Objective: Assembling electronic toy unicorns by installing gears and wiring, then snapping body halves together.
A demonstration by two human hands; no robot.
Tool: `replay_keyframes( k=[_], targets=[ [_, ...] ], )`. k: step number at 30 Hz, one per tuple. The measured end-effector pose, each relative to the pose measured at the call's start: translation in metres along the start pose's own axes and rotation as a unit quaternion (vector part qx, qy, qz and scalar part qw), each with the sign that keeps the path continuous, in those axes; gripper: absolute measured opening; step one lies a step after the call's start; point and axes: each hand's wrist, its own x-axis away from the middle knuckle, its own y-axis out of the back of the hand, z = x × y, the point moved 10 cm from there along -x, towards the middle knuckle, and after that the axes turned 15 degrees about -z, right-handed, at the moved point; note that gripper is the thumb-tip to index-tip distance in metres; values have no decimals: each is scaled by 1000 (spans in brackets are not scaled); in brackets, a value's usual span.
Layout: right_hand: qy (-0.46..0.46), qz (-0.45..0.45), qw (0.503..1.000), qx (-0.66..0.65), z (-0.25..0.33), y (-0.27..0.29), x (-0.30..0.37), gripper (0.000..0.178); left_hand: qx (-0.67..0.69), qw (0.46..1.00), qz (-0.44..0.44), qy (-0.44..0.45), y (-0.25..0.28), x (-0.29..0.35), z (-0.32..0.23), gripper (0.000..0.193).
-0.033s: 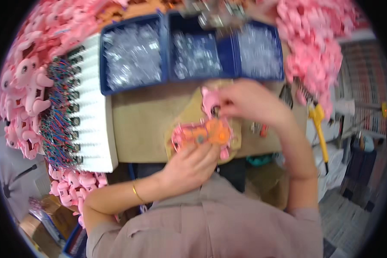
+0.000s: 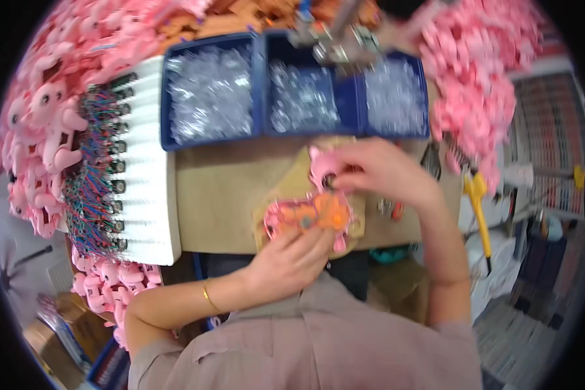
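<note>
A pink plastic toy animal body with an orange inner part lies on a tan, board-like piece at the table's near edge. Across its near side, the fingers of my left hand are pressed together and hold it. The toy's pink head, with a dark eye, sits just beyond the body. My right hand reaches in from the right, its thumb and fingers closed on the head's right side. Whether a small part is between those fingertips is hidden.
Blue bins of clear plastic parts line the back. A white foam tray of wired parts stands left. Pink toy parts pile up on both sides. A yellow-handled soldering iron rests right; a blurred metal fixture hangs over the bins.
The whole view has shifted slightly, so the bins and table sit lower in the picture. Both hands stay on the toy, nearly as before.
</note>
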Motion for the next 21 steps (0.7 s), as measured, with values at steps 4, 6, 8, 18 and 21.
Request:
replay_keyframes(
  k=[4,6,8,18,21],
  targets=[
    [63,-229,951,198,7,59,-15,15,-25,999,11,-23,12,-4,-1,28],
    [142,-218,924,282,17,47,-42,18,-30,999,35,-26,16,-4,-6,29],
    [236,-228,874,358,13,30,-70,21,67,997,32,33,17,-3,-6,32],
    [-5,-164,965,204,-35,36,-53,19,-414,839,-78,343,254,18,221,22],
    [6,-309,930,197,-5,64,-15,19,-525,792,-50,308,294,29,225,17]
  ],
)
